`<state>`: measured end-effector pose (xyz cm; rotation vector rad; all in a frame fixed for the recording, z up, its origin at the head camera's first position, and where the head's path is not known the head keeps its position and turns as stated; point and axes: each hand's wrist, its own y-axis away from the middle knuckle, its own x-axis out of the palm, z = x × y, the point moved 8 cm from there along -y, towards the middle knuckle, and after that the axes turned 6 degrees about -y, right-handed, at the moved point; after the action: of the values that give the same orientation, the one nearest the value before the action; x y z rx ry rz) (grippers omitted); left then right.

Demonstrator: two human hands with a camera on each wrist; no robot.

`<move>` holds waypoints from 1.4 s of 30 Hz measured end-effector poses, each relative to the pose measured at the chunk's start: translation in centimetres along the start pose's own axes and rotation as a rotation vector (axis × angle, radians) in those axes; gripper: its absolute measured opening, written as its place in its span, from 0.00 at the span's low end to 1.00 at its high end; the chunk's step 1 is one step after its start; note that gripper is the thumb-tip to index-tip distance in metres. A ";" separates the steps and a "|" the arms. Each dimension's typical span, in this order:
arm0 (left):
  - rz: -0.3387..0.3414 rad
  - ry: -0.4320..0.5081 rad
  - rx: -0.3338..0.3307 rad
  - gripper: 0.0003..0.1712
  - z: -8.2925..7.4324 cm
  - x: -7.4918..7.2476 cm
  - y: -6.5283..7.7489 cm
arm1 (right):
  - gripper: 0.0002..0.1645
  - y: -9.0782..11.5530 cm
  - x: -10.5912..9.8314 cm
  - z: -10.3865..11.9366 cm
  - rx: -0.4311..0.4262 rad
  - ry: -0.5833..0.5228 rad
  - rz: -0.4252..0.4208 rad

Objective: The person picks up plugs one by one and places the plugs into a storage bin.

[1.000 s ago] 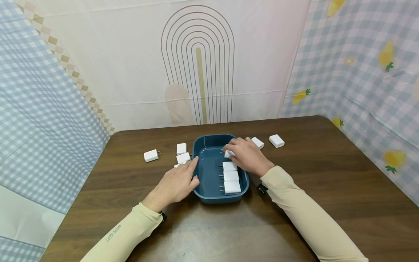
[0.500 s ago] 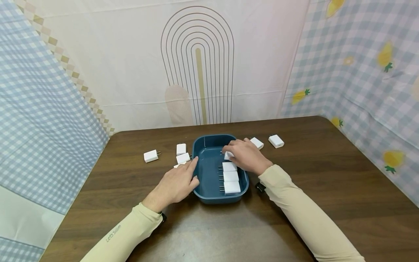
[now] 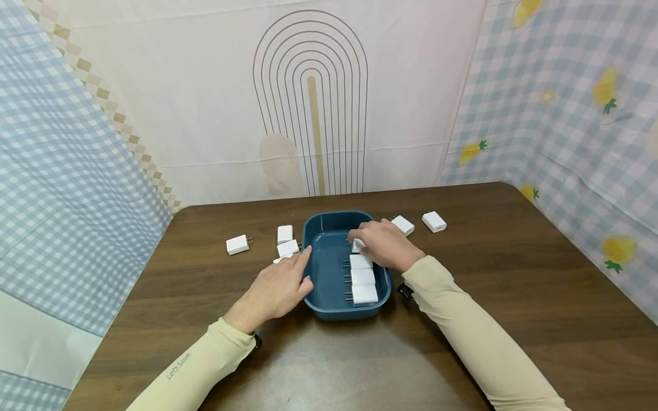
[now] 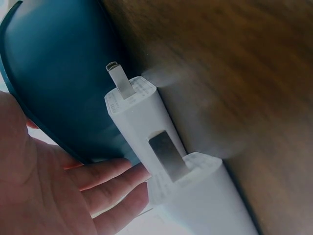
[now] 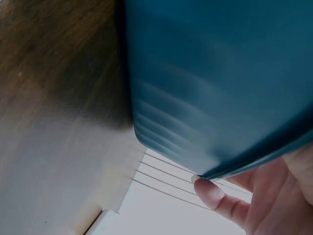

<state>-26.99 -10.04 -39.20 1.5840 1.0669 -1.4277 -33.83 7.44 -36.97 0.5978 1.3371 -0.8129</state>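
Shifted slightly toward the near edge of the bin (image 3: 339, 315), the right hand (image 3: 388, 244) seems to pinch a white charger (image 3: 357, 246), just beyond three chargers (image 3: 362, 277) lining its right edge. Six loose chargers (image 3: 434, 221) remain outside; the left hand (image 3: 272, 287), fingers extended, touches the left edge.

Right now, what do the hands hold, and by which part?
Right hand: a white charger, by its body; exact grip hidden. Left hand: nothing.

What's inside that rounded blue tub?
The rounded blue tub holds three white, boxy plug chargers in a row, plus a fourth charger partly covered by the right hand. Whatever else that hand covers can't be seen.
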 end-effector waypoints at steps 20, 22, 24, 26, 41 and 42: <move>0.006 -0.001 0.001 0.39 0.1 -0.1 0.0 | 0.17 -0.3 0.6 -0.3 0.016 -0.038 0.046; 0.006 0.000 0.000 0.39 0.1 -0.1 0.0 | 0.16 -0.4 0.6 -0.2 0.011 -0.032 0.048; 0.007 0.000 0.000 0.39 0.1 -0.1 0.0 | 0.16 -0.4 0.5 -0.1 0.008 -0.030 0.052; 0.008 -0.002 0.001 0.39 0.1 -0.1 0.0 | 0.16 -0.4 0.6 -0.1 0.009 -0.029 0.059; 0.016 0.001 -0.003 0.39 0.1 0.0 0.0 | 0.16 -0.2 0.8 0.0 0.015 -0.017 0.092; 0.014 0.000 -0.001 0.39 0.0 0.0 0.0 | 0.16 -0.2 0.8 -0.1 0.014 -0.015 0.093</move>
<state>-26.99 -10.09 -39.19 1.5880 1.0543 -1.4171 -33.96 7.28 -37.71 0.6595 1.2816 -0.7501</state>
